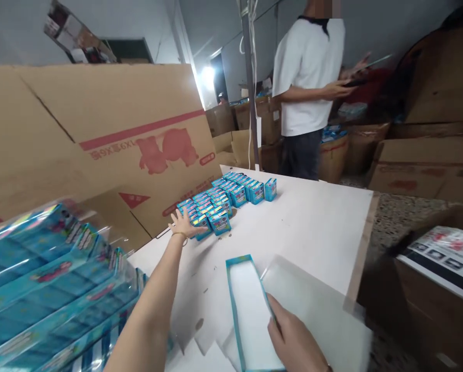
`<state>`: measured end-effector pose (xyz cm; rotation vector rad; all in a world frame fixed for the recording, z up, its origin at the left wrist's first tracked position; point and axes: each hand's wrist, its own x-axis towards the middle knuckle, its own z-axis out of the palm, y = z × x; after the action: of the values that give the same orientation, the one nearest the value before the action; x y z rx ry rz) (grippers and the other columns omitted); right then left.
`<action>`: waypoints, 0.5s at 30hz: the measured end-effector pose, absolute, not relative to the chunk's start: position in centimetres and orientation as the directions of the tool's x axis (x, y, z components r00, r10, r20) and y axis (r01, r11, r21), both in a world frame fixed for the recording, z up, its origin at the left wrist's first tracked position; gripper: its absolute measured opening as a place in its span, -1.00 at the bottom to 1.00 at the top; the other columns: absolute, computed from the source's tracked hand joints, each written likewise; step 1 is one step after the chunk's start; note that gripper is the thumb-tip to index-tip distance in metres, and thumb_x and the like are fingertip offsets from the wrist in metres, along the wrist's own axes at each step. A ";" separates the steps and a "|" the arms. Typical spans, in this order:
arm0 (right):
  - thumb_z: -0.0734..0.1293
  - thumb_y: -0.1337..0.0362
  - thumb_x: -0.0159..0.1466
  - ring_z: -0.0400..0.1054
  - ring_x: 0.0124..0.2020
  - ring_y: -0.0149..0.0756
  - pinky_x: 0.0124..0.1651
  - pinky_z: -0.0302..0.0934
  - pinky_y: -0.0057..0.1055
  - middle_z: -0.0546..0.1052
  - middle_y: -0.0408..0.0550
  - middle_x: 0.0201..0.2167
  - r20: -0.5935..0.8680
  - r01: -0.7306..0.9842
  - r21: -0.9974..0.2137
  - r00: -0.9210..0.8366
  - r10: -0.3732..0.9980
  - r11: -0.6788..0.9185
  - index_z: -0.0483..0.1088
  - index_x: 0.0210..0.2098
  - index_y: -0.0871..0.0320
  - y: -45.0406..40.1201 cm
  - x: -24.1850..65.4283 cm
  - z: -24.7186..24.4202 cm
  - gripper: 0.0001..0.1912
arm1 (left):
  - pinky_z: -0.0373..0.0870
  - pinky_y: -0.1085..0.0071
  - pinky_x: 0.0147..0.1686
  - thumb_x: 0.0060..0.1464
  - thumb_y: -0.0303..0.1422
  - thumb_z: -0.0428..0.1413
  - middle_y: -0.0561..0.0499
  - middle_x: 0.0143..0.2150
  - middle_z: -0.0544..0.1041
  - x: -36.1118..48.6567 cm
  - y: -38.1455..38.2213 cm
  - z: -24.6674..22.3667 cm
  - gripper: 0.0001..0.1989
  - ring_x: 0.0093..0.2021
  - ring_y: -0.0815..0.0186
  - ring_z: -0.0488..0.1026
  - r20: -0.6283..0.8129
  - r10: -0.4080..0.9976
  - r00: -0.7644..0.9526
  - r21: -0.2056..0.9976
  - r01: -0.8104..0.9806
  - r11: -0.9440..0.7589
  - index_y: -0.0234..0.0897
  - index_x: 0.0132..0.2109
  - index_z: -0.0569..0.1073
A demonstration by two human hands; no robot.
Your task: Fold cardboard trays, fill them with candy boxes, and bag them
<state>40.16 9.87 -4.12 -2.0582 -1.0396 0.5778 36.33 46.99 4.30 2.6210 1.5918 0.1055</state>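
Note:
Small blue printed boxes (239, 195) stand in rows on the white table (304, 227), close to the cardboard wall. My left hand (184, 223) reaches out to the nearest row at its left end. Its fingers are spread over the boxes, the thumb pointing right along their front; whether it touches them I cannot tell. Closer to me, a long shallow tray (250, 310) with blue edges and a white inside lies at an angle. My right hand (291, 330) grips the tray's right side, with thumb and fingers closed on its wall.
Plastic-wrapped packs of blue boxes (61, 284) are stacked at my left. A clear plastic sheet (324, 299) lies beside the tray. A large printed carton (99, 150) walls off the table's left side. Behind a pole (250, 77) stands a person (308, 77); an open carton (440, 289) is at right.

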 end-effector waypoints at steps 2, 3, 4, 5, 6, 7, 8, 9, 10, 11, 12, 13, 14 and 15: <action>0.11 0.31 0.19 0.44 -0.11 -0.19 -0.13 0.29 -0.41 0.53 0.00 -0.07 -0.062 0.469 -0.796 0.566 0.822 -0.383 0.25 0.18 0.05 10.5 40.5 -4.9 -0.46 | -0.22 -0.28 0.18 -0.41 0.24 0.17 -0.29 0.40 -0.36 37.3 49.1 3.4 0.34 0.35 -0.22 -0.41 -0.041 0.890 0.455 0.050 0.890 -0.453 -0.28 0.36 -0.30; 0.11 0.30 0.19 0.44 -0.11 -0.18 -0.14 0.29 -0.41 0.53 0.00 -0.07 -0.071 0.460 -0.799 0.566 0.822 -0.386 0.25 0.17 0.04 10.7 40.7 -5.3 -0.46 | -0.23 -0.28 0.18 -0.41 0.24 0.17 -0.30 0.40 -0.34 37.6 49.7 3.0 0.34 0.35 -0.23 -0.39 -0.062 0.889 0.453 0.029 0.891 -0.452 -0.29 0.36 -0.29; 0.11 0.30 0.18 0.44 -0.12 -0.18 -0.14 0.30 -0.40 0.53 0.00 -0.08 -0.084 0.452 -0.801 0.565 0.821 -0.393 0.26 0.17 0.04 10.9 40.8 -5.6 -0.46 | -0.23 -0.27 0.18 -0.41 0.23 0.17 -0.31 0.40 -0.31 37.8 50.0 2.6 0.33 0.35 -0.23 -0.36 -0.072 0.888 0.455 0.008 0.890 -0.455 -0.31 0.36 -0.28; 0.11 0.30 0.18 0.45 -0.13 -0.17 -0.15 0.30 -0.40 0.54 0.00 -0.09 -0.095 0.446 -0.800 0.565 0.820 -0.401 0.26 0.17 0.04 11.0 40.9 -5.9 -0.45 | -0.22 -0.26 0.18 -0.39 0.22 0.17 -0.33 0.40 -0.27 37.9 50.0 2.3 0.31 0.35 -0.24 -0.33 -0.069 0.886 0.458 -0.011 0.888 -0.460 -0.33 0.35 -0.25; 0.11 0.29 0.18 0.45 -0.14 -0.17 -0.16 0.30 -0.39 0.54 -0.01 -0.10 -0.104 0.442 -0.800 0.565 0.819 -0.406 0.26 0.17 0.04 11.1 41.0 -6.1 -0.45 | -0.21 -0.24 0.19 -0.37 0.20 0.17 -0.34 0.39 -0.23 38.0 49.9 2.0 0.28 0.35 -0.24 -0.28 -0.055 0.886 0.460 -0.027 0.886 -0.462 -0.34 0.35 -0.23; 0.11 0.29 0.18 0.45 -0.14 -0.17 -0.16 0.31 -0.39 0.54 -0.01 -0.10 -0.108 0.439 -0.800 0.566 0.818 -0.409 0.26 0.17 0.04 11.1 41.0 -6.3 -0.45 | -0.19 -0.22 0.19 -0.34 0.17 0.17 -0.35 0.39 -0.19 38.1 49.6 1.8 0.24 0.34 -0.24 -0.23 -0.035 0.887 0.460 -0.037 0.886 -0.461 -0.35 0.34 -0.21; 0.11 0.29 0.18 0.45 -0.14 -0.17 -0.16 0.30 -0.38 0.54 -0.01 -0.10 -0.109 0.436 -0.801 0.567 0.816 -0.410 0.25 0.18 0.03 11.1 41.0 -6.5 -0.44 | -0.15 -0.20 0.19 -0.32 0.15 0.17 -0.36 0.37 -0.14 38.1 49.3 1.7 0.21 0.33 -0.24 -0.16 -0.014 0.890 0.455 -0.041 0.889 -0.455 -0.35 0.34 -0.19; 0.11 0.29 0.18 0.45 -0.14 -0.17 -0.15 0.30 -0.38 0.54 -0.01 -0.09 -0.110 0.433 -0.803 0.568 0.816 -0.410 0.25 0.18 0.03 11.1 41.0 -6.6 -0.44 | -0.09 -0.18 0.18 -0.32 0.13 0.18 -0.37 0.36 -0.09 38.1 49.0 1.6 0.19 0.31 -0.24 -0.08 0.006 0.894 0.448 -0.040 0.894 -0.447 -0.34 0.33 -0.16; 0.11 0.29 0.18 0.44 -0.13 -0.17 -0.14 0.30 -0.38 0.53 -0.01 -0.08 -0.113 0.430 -0.805 0.566 0.817 -0.409 0.24 0.18 0.03 11.1 41.1 -6.6 -0.44 | -0.02 -0.17 0.16 -0.33 0.10 0.20 -0.38 0.34 -0.04 38.2 48.7 1.6 0.17 0.29 -0.25 -0.01 0.020 0.899 0.438 -0.035 0.899 -0.437 -0.33 0.32 -0.14; 0.11 0.29 0.18 0.44 -0.13 -0.17 -0.14 0.29 -0.38 0.53 -0.01 -0.07 -0.118 0.428 -0.807 0.560 0.820 -0.407 0.24 0.18 0.03 11.1 41.1 -6.6 -0.44 | 0.05 -0.14 0.13 -0.37 0.08 0.23 -0.37 0.31 0.00 38.2 48.6 1.7 0.17 0.26 -0.26 0.05 0.021 0.903 0.429 -0.026 0.903 -0.428 -0.31 0.31 -0.10; 0.10 0.30 0.18 0.44 -0.13 -0.17 -0.14 0.29 -0.38 0.53 -0.01 -0.07 -0.123 0.428 -0.807 0.552 0.825 -0.407 0.23 0.19 0.04 11.1 41.1 -6.6 -0.44 | 0.12 -0.11 0.10 -0.42 0.05 0.26 -0.37 0.29 0.03 38.3 48.5 1.9 0.18 0.23 -0.26 0.10 0.008 0.907 0.421 -0.012 0.907 -0.420 -0.29 0.30 -0.07; 0.10 0.30 0.19 0.43 -0.12 -0.18 -0.14 0.28 -0.39 0.52 -0.01 -0.06 -0.129 0.433 -0.803 0.544 0.829 -0.409 0.22 0.19 0.05 11.1 41.1 -6.4 -0.44 | 0.19 -0.07 0.07 -0.47 0.02 0.28 -0.36 0.28 0.04 38.4 48.6 2.1 0.19 0.20 -0.26 0.14 -0.016 0.910 0.414 0.008 0.910 -0.414 -0.27 0.29 -0.04; 0.10 0.31 0.19 0.43 -0.12 -0.18 -0.13 0.27 -0.39 0.52 -0.01 -0.05 -0.135 0.441 -0.796 0.538 0.832 -0.414 0.22 0.20 0.06 11.1 41.1 -6.1 -0.44 | 0.26 -0.02 0.04 -0.50 -0.01 0.31 -0.34 0.27 0.03 38.5 48.7 2.4 0.19 0.18 -0.25 0.18 -0.045 0.911 0.410 0.039 0.912 -0.408 -0.26 0.28 -0.02; 0.09 0.33 0.20 0.43 -0.12 -0.18 -0.12 0.27 -0.39 0.52 0.00 -0.05 -0.146 0.454 -0.783 0.532 0.834 -0.426 0.21 0.20 0.08 11.2 41.2 -5.8 -0.44 | 0.32 0.04 0.00 -0.51 -0.04 0.32 -0.33 0.26 0.02 38.6 48.9 2.6 0.18 0.16 -0.22 0.22 -0.071 0.911 0.406 0.078 0.913 -0.400 -0.25 0.26 -0.01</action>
<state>41.16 11.19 -5.77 -2.0697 -1.0403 0.6951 38.58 48.88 2.61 2.5446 1.6574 -0.0258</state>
